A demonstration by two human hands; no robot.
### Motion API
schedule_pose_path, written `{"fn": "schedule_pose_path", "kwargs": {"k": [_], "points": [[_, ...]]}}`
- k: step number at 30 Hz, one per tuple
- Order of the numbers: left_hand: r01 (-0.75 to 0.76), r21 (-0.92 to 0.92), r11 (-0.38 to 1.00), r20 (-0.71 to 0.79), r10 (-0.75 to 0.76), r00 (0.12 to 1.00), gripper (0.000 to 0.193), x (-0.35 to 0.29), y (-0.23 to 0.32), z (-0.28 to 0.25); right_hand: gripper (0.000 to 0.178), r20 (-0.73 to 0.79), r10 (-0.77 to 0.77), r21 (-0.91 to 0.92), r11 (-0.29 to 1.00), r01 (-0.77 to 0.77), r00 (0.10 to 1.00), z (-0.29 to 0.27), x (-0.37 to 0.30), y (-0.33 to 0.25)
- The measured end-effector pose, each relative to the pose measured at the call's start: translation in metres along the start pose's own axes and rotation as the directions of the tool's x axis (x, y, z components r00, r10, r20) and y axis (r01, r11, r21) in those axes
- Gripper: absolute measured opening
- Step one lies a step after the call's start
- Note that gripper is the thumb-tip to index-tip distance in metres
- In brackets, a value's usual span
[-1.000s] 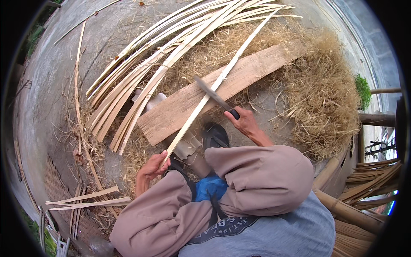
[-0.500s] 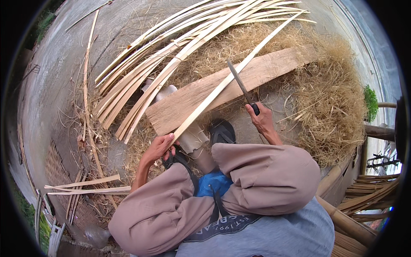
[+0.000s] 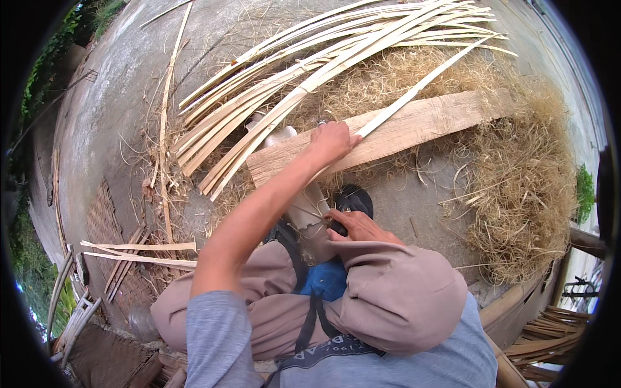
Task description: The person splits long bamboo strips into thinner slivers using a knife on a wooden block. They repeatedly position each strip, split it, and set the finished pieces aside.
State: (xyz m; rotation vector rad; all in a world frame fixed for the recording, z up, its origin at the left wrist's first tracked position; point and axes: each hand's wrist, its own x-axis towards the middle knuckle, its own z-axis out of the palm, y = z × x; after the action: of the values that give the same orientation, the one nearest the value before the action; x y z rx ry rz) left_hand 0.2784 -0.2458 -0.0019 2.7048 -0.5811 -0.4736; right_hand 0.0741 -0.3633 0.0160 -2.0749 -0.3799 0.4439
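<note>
My left hand (image 3: pixel 333 143) is closed around a long pale bamboo strip (image 3: pixel 414 92), far along its length, and rests over a wide wooden plank (image 3: pixel 446 119). The strip slants away to the upper right across the plank. Closer to my body, beside my right knee, my right hand (image 3: pixel 362 229) grips the black handle of a knife (image 3: pixel 337 226). The knife's blade is hard to make out here. A pale sheet-like piece (image 3: pixel 305 208) covers my lower leg beneath the plank's near side.
A bundle of split bamboo strips (image 3: pixel 259 97) fans out at the far left. Curly shavings (image 3: pixel 517 207) are heaped on the right and behind the plank. Loose strips (image 3: pixel 139 247) lie at the left, near a woven mat (image 3: pixel 107 223). Bamboo poles stand at the lower right.
My left hand has moved from the strip's near end up along it, onto the plank. The right hand has drawn the knife back from above the plank toward my knee. The view has shifted.
</note>
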Motion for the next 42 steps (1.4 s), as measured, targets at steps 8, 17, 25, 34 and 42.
{"fn": "schedule_pose_path", "kwargs": {"k": [8, 17, 25, 34, 42], "points": [[0.153, -0.157, 0.976, -0.239, -0.187, 0.953, 0.034, 0.038, 0.071, 0.06, 0.039, 0.027, 0.411, 0.417, 0.824, -0.384, 0.911, 0.009, 0.018, 0.053], [0.088, -0.331, 0.939, -0.322, -0.201, 0.925, 0.028, 0.078, 0.049, 0.065, 0.036, -0.058, 0.536, 0.599, 0.693, -0.401, 0.842, 0.002, 0.036, 0.047], [-0.026, -0.375, 0.927, -0.336, -0.11, 0.936, 0.03, 0.112, 0.044, 0.079, 0.038, -0.252, 0.366, 0.347, 0.898, -0.27, 0.896, 0.013, 0.051, 0.047], [-0.062, -0.316, 0.947, -0.399, -0.073, 0.914, 0.035, 0.123, 0.044, 0.084, 0.029, -0.111, 0.165, 0.217, 0.966, -0.138, 0.98, 0.03, 0.051, 0.063], [-0.078, -0.312, 0.947, -0.411, -0.06, 0.91, 0.034, 0.128, 0.055, 0.082, 0.039, -0.232, -0.027, 0.041, 0.998, 0.037, 0.972, 0.042, 0.054, 0.053]]}}
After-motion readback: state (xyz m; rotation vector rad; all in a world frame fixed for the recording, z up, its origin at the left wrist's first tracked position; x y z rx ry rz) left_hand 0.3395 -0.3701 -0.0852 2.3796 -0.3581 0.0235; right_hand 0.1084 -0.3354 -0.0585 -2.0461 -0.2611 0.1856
